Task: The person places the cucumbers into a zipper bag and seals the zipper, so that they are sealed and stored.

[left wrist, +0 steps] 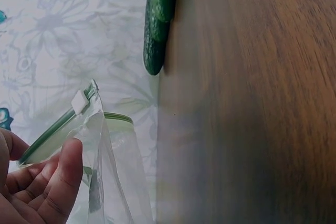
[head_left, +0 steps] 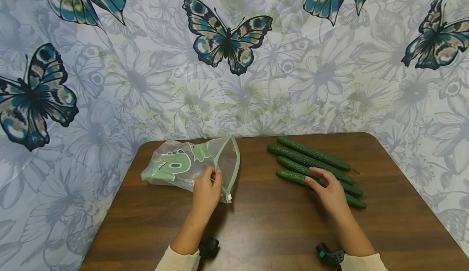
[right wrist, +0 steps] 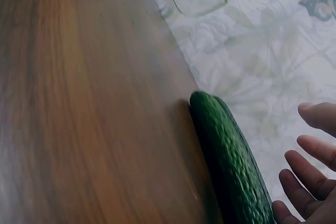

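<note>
The left hand [head_left: 207,187] pinched the bag [head_left: 172,167], while the nearer right hand [head_left: 332,193], empty and loosely spread, hung over cucumbers [head_left: 309,161] slanting far-left to near-right

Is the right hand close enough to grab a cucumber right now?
Probably yes. The right hand holds nothing and is right by the cucumbers; nothing else seems to cover them, and the bag is off to the left.

Here's the clear slider bag [head_left: 188,163], green-printed, mouth gaping rightward, and beside it, well apart, four long, bumpy green cucumbers [head_left: 311,163] slant side by side!
</note>
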### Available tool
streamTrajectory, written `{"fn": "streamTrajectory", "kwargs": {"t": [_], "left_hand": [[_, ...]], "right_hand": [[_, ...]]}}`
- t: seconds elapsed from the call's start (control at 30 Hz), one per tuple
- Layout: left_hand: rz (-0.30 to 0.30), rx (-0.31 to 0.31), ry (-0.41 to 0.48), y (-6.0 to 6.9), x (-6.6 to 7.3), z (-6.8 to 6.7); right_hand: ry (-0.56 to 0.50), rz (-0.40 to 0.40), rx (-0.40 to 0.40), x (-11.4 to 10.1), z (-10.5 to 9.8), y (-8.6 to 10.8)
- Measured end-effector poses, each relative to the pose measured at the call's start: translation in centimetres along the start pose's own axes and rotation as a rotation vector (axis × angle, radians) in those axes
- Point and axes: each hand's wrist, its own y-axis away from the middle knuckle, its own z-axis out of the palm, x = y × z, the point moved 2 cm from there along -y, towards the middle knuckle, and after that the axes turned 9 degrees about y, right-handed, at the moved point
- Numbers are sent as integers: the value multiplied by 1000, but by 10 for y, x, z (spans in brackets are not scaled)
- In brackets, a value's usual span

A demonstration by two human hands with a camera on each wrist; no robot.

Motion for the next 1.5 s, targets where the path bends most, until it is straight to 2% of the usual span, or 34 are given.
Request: {"fn": "streamTrajectory", "kwargs": {"t": [0.5, 0.73, 0.97, 1.2, 1.5], "left_hand": [[6, -8, -4, 0, 0, -1], [13, -10, -6, 0, -1, -1], [23, -7, -3, 1, -1, 0], [26, -4, -18, 1, -1, 0], [43, -2, -28, 1, -3, 2]], "right_hand": [[56, 101, -23, 20, -31, 15], [116, 142, -20, 34, -37, 22], [182, 175, -70, 45, -42, 28], [325, 128, -65, 53, -38, 30], [394, 56, -48, 57, -38, 30]]}}
